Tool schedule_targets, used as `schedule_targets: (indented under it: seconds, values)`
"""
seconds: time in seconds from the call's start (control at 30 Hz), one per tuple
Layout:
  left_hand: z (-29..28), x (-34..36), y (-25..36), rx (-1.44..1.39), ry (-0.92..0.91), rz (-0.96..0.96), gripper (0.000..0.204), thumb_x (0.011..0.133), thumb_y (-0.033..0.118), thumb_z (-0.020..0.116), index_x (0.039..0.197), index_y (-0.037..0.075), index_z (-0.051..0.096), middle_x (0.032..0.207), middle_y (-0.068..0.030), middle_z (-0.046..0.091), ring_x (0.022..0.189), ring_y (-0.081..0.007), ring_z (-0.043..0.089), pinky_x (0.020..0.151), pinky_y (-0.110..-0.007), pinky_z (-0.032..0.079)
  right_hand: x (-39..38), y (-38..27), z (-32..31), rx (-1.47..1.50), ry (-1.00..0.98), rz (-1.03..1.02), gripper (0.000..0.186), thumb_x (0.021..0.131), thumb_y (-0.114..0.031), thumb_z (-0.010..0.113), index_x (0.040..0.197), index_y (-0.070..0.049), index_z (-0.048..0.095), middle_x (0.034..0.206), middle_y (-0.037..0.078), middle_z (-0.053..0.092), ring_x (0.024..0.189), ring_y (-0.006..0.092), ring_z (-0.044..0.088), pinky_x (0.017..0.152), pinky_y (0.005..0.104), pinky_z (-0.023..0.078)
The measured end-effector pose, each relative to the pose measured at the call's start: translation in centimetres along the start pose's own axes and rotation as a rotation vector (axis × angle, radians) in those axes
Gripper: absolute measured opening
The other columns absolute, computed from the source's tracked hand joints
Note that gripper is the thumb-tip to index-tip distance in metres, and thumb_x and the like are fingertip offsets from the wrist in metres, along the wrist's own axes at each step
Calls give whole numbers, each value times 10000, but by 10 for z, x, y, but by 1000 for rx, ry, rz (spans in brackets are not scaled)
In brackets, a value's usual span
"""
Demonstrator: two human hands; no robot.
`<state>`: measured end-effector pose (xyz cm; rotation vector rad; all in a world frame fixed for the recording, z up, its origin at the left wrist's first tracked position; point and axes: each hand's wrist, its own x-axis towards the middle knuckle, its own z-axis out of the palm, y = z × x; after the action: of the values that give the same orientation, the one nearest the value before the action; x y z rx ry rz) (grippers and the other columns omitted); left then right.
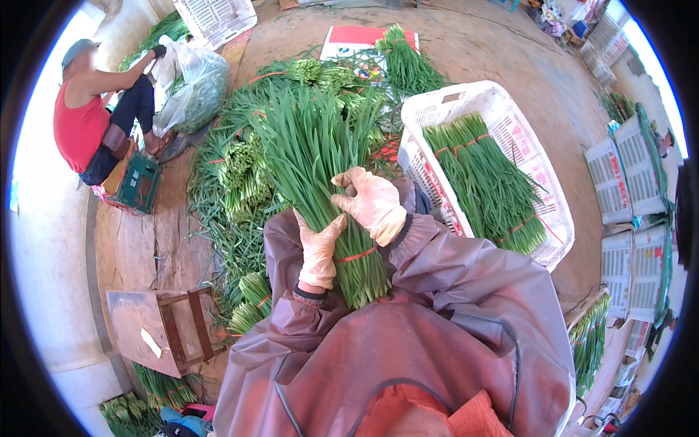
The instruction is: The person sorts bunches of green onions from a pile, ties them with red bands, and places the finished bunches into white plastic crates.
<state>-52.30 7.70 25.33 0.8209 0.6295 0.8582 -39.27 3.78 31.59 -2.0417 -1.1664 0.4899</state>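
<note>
A large bundle of long green leafy stalks (302, 160) stands over my lap, leaves fanning upward, a red band round its paler lower part. My left hand (319, 251), in a pale thin glove, grips the bundle's left side just above and beside the band. My right hand (371, 204), gloved alike, is higher on the right side, thumb and index curled together at the leaves; whether it pinches a single leaf is unclear. A pile of similar banded bundles (240, 178) and loose leaves lies beyond, and a white plastic crate (539, 182) at my right holds more banded bundles.
A person (80, 127) in a red top sits at the left on a green crate (137, 182), handling a clear bag of greens (193, 91). A wooden stool (156, 331) lies at lower left. Stacked white crates (630, 175) line the right side; another crate (204, 18) is behind.
</note>
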Motion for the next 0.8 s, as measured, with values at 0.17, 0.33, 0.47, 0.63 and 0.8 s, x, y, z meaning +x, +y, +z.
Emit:
schedule_targets:
  seconds: [0.17, 0.33, 0.47, 0.63, 0.8]
  values:
    - [6, 0, 5, -31, 4, -14, 416, 834, 38, 673, 1213, 67, 504, 1100, -30, 602, 919, -135, 603, 789, -251, 516, -13, 8, 15, 916, 93, 77, 295, 817, 7, 668, 1098, 31, 584, 851, 40, 633, 672, 98, 593, 664, 226, 504]
    - [-38, 11, -15, -28, 113, -201, 413, 865, 95, 654, 1238, 56, 481, 1028, -65, 623, 851, -150, 623, 736, -263, 524, -56, -4, 38, 938, -127, 2, 141, 863, -124, 669, 937, -4, 664, 765, 27, 637, 636, 90, 577, 596, 231, 475]
    - [-19, 1, 7, -57, 271, -234, 425, 836, 251, 687, 1182, 58, 534, 1029, -95, 632, 866, -239, 643, 735, -377, 557, -82, -61, -22, 974, -997, 357, 152, 881, -162, 634, 929, -24, 675, 675, 16, 623, 536, 107, 546, 503, 238, 444]
    - [-34, 0, 18, -199, 111, -245, 366, 886, 202, 627, 1187, 8, 549, 1073, -88, 636, 897, -213, 644, 787, -351, 553, -19, -46, -65, 1004, -232, -124, 346, 861, -253, 653, 1079, 12, 610, 857, 75, 658, 786, 177, 631, 685, 320, 500]
    - [-10, -1, 32, -88, 93, -115, 404, 842, 100, 672, 1215, 15, 540, 1118, -82, 625, 945, -202, 627, 824, -330, 528, 33, 62, -8, 177, 117, -94, 1188, 600, -574, 798, 1371, 129, 230, 1272, 310, 483, 1212, 372, 479, 1015, 369, 382]
